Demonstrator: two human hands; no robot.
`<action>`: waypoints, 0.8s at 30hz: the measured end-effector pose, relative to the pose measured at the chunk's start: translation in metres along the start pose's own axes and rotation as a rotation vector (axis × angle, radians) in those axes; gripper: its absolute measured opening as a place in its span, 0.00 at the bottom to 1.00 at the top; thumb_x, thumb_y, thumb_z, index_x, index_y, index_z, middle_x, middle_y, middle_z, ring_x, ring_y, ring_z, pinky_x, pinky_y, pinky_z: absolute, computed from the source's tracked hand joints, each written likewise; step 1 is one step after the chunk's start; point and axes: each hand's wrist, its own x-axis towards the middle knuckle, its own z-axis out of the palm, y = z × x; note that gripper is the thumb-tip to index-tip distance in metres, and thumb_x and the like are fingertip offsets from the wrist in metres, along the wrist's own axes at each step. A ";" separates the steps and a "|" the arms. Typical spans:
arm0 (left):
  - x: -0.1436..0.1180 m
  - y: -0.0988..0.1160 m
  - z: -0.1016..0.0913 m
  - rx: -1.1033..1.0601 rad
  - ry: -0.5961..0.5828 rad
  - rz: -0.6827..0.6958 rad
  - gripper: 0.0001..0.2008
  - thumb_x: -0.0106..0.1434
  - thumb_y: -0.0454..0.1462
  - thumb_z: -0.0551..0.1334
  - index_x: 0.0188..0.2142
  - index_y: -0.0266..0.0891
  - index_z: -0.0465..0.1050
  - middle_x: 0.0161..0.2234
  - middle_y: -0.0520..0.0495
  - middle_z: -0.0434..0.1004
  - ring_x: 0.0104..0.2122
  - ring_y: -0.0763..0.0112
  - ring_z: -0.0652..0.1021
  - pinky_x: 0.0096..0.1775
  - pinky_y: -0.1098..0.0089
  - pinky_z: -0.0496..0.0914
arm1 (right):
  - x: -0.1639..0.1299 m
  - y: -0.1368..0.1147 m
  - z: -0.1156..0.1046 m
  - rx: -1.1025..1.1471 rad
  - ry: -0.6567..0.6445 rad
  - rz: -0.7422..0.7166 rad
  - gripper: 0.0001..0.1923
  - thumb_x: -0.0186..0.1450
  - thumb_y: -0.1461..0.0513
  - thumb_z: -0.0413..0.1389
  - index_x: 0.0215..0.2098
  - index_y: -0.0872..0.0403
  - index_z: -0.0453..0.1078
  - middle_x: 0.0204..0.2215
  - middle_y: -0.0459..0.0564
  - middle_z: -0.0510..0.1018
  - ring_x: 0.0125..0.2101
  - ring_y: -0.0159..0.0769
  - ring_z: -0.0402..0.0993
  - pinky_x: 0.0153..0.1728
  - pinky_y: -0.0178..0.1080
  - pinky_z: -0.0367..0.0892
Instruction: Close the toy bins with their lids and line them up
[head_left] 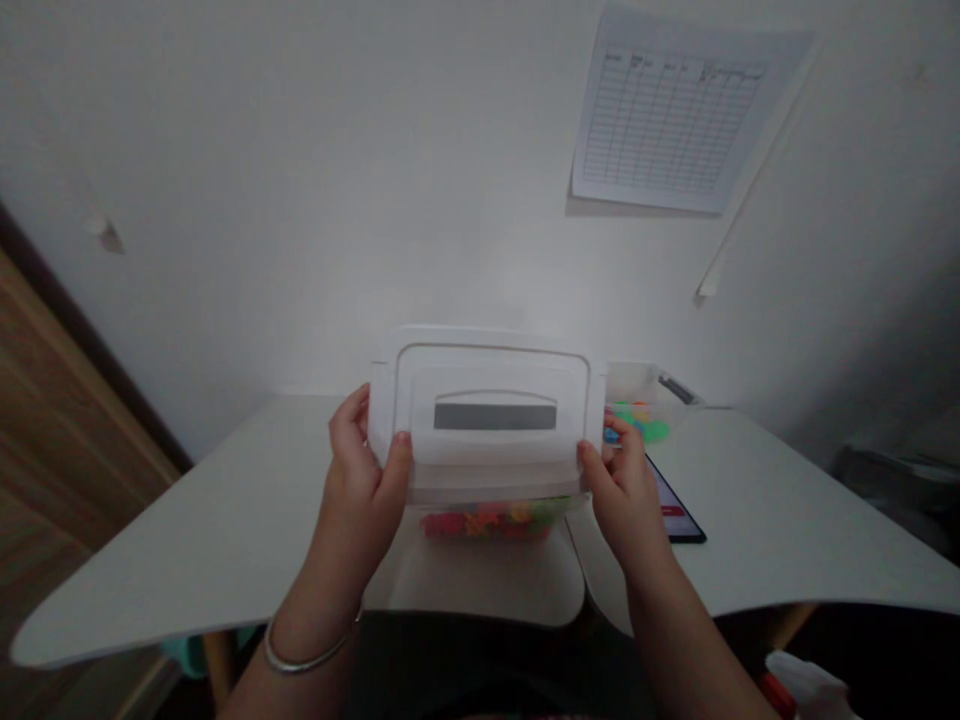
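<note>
Your left hand grips the left end of the white lid, your right hand its right end. Lid sits tilted toward you over a clear box of coloured toys, near the surface's front edge. Phone lies right of the box; a small tray sits toward the back edge.

Clear plastic box, white lid on; colourful pieces inside; held above table.

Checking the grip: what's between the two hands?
Head view: the lidded white box fills the gap between left hand and right hand; colourful pieces show inside it.
</note>
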 end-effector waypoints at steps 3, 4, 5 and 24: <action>0.001 -0.001 -0.004 0.063 -0.108 -0.121 0.29 0.64 0.45 0.56 0.62 0.38 0.55 0.58 0.36 0.65 0.57 0.55 0.69 0.58 0.52 0.63 | 0.002 -0.006 -0.004 -0.259 -0.022 0.034 0.24 0.66 0.51 0.46 0.56 0.54 0.59 0.27 0.49 0.78 0.29 0.43 0.74 0.29 0.39 0.61; 0.002 -0.002 -0.005 0.076 -0.150 -0.166 0.29 0.64 0.45 0.55 0.62 0.39 0.55 0.58 0.37 0.67 0.57 0.54 0.69 0.56 0.52 0.65 | 0.003 -0.007 -0.004 -0.348 -0.039 0.052 0.24 0.66 0.52 0.46 0.56 0.53 0.60 0.31 0.51 0.78 0.31 0.44 0.75 0.30 0.39 0.60; 0.003 -0.002 -0.006 0.091 -0.194 -0.202 0.29 0.64 0.46 0.54 0.62 0.38 0.56 0.57 0.37 0.68 0.56 0.54 0.70 0.55 0.52 0.66 | 0.005 -0.008 -0.004 -0.424 -0.060 0.068 0.23 0.66 0.52 0.45 0.56 0.53 0.61 0.34 0.53 0.79 0.33 0.45 0.75 0.31 0.40 0.59; 0.013 -0.010 -0.019 0.174 -0.600 -0.297 0.28 0.59 0.50 0.51 0.49 0.34 0.74 0.51 0.37 0.76 0.50 0.52 0.75 0.54 0.55 0.67 | 0.018 -0.001 -0.019 -0.645 -0.275 0.049 0.15 0.64 0.57 0.48 0.34 0.52 0.75 0.32 0.50 0.80 0.34 0.38 0.74 0.33 0.37 0.59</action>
